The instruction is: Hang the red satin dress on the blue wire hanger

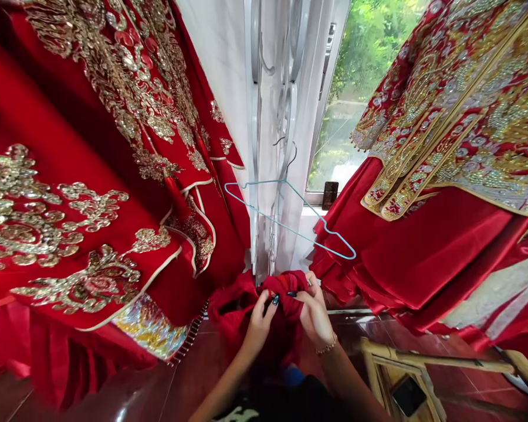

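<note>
Both hands are bunching a dark red satin cloth (284, 290) in front of my body. My left hand (259, 325) pinches a fold from the near left, and my right hand (314, 310) grips the cloth from the right. A gold chain bracelet (326, 346) circles my right wrist, and the fingernails are dark. Above the hands, a pale blue wire hanger (290, 220) hangs tilted against a white curtain, apart from both hands. Much of the cloth is hidden behind my fingers.
Red robes with gold sequin embroidery (57, 228) hang left, and another (449, 135) hangs right. A dark phone (330, 195) stands on the windowsill. A wooden stool (396, 366) holds another phone (408, 395) at lower right, above brown tiles (193, 363).
</note>
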Motion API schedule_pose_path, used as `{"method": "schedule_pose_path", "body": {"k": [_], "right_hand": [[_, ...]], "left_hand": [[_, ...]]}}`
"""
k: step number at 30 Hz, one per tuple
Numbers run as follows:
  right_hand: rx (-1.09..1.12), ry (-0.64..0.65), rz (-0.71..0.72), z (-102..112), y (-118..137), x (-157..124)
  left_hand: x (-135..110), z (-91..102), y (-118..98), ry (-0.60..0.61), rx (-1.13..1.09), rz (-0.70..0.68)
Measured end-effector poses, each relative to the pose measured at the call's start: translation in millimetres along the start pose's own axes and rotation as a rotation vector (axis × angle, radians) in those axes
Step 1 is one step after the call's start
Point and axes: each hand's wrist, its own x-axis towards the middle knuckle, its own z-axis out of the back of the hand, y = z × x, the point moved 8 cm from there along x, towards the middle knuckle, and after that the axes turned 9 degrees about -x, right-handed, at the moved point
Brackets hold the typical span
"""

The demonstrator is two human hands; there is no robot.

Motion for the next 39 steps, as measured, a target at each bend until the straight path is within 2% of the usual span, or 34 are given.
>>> {"method": "schedule_pose_path", "body": {"k": [4,6,9,11,12,16,18,20,23,25,27,29,30,31,34,35,36,39], "right_hand": [[0.056,0.046,-0.025,-7.4,1.5,-3.1],[0.071,0.053,-0.027,-8.6,-1.1,-3.6],[0.073,0.066,-0.022,-9.5,-3.7,-3.7],[0.065,0.076,-0.033,-9.9,-4.5,-4.6],[0.056,0.075,-0.037,-9.8,-4.1,-5.4],[-0.009,0.040,-0.028,-6.9,-0.4,-8.7],[-0.062,0.010,0.003,-0.8,2.2,-7.7],[-0.139,-0.018,0.042,12.4,3.7,-2.8],[-0.308,-0.032,0.066,46.5,0.4,10.9],[-0.493,-0.074,0.119,75.9,0.6,20.2],[-0.706,-0.206,0.255,103.4,9.8,23.8],[-0.851,-0.302,0.368,115.5,17.2,21.3],[-0.878,-0.258,0.365,112.7,14.7,21.2],[-0.879,-0.137,0.317,103.3,6.8,22.0],[-0.745,0.323,0.111,56.9,-24.9,13.0],[-0.666,0.396,0.075,44.0,-30.6,8.6],[-0.579,0.408,0.063,35.1,-33.0,6.3],[-0.393,0.297,0.105,24.8,-32.2,6.2]], "left_hand": [[1.7,9.1,-8.9,0.019,0.126,-0.054],[5.1,4.0,-17.7,0.120,0.256,-0.096],[9.5,-10.5,-27.3,0.342,0.382,-0.122],[11.6,-12.2,-32.1,0.385,0.380,-0.139],[12.4,-9.6,-34.2,0.359,0.357,-0.153],[10.4,11.2,-38.2,0.108,0.191,-0.221],[8.9,18.3,-35.5,0.036,0.087,-0.191],[9.4,23.9,-33.1,0.000,-0.084,-0.113],[10.0,27.2,-38.2,-0.009,-0.281,-0.012],[8.4,24.4,-46.5,0.017,-0.268,0.012],[5.0,17.9,-53.1,0.050,-0.221,0.022],[0.3,7.5,-54.5,0.098,-0.179,0.038],[-2.4,1.4,-53.8,0.129,-0.159,0.044],[-5.3,-4.6,-52.6,0.161,-0.141,0.046],[-14.3,-19.7,-48.9,0.245,-0.104,0.023],[-17.3,-23.3,-47.7,0.264,-0.094,0.016],[-19.9,-26.2,-46.4,0.278,-0.082,0.014],[-24.9,-30.0,-44.3,0.298,-0.031,0.017]]}}
